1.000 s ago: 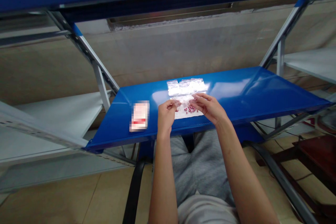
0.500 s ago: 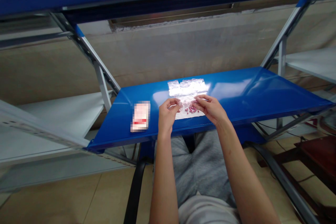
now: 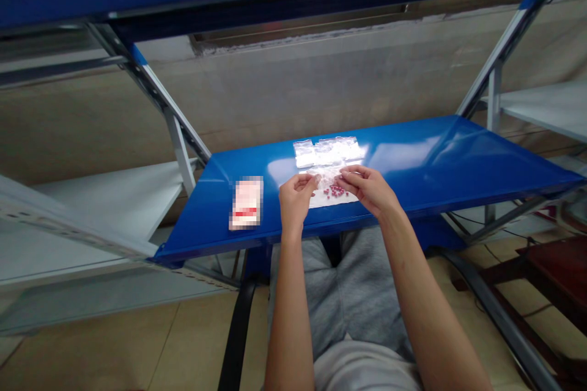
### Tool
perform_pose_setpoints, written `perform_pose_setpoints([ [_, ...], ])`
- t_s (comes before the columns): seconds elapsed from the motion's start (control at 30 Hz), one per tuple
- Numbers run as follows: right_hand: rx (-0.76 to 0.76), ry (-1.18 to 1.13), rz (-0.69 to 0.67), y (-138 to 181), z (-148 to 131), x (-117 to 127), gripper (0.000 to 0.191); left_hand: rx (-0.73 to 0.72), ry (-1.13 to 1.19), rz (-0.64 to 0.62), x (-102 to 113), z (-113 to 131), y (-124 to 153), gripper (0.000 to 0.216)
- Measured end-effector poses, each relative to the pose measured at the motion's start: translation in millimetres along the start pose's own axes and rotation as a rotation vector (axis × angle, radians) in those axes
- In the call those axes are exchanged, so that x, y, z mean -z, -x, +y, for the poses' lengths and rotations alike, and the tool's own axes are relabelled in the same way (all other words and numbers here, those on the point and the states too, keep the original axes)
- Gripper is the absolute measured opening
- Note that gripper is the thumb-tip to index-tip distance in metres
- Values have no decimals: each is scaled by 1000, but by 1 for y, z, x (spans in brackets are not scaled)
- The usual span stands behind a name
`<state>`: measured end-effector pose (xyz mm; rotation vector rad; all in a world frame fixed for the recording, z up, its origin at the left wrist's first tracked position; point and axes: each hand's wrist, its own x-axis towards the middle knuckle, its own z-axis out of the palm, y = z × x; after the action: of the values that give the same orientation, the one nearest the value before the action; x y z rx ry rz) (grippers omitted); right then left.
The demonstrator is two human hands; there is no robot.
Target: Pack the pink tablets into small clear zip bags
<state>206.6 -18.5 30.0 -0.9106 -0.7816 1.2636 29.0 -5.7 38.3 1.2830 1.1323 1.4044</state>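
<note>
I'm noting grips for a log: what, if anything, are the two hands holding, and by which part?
The left hand and right hand appear to pinch a clear plastic bag by opposite sides; exactly where is too blurred to tell.

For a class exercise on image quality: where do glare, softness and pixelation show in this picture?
Head view: strong glare whitens the bags, with paler reflections on the blue table; head view: the red pieces look too small and soft to count surely; head view: coarse square blocks hide whatever is printed on the packet.
</note>
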Motion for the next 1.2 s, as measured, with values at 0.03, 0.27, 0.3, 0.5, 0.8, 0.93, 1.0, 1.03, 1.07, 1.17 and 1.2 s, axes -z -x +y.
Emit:
perform_pose_setpoints([
  [0.03,3,0,3,0,0,0,37,0,-3,0,0,0,0,36],
  [0.27,37,0,16,-2,-1,6,39,-20,-14,-30,1,2,1,35],
  [0.3,43,4,20,-2,-1,7,38,-16,-13,-40,1,3,2,35],
  [0.5,60,33,43,-3,-1,12,33,7,-59,-68,-1,7,5,31],
  [0.8,33,59,-14,1,-8,11,35,23,-124,-36,0,-2,1,24],
  [0.93,40,69,-15,-1,-11,14,41,17,-105,-43,-1,-5,-2,24],
  [1.0,46,83,-19,-5,-13,17,42,2,-94,-51,-2,-5,-2,23],
  [1.03,48,96,-27,-8,-15,19,42,-6,-91,-58,-2,-5,-3,23],
  [1.07,49,112,-39,-12,-17,21,42,-14,-90,-68,-3,-5,-3,22],
  [1.17,56,161,-82,-27,-25,28,39,-30,-119,-127,-7,-6,-10,21],
  [1.2,59,177,-93,-34,-28,31,37,-34,-138,-143,-9,-7,-14,21],
])
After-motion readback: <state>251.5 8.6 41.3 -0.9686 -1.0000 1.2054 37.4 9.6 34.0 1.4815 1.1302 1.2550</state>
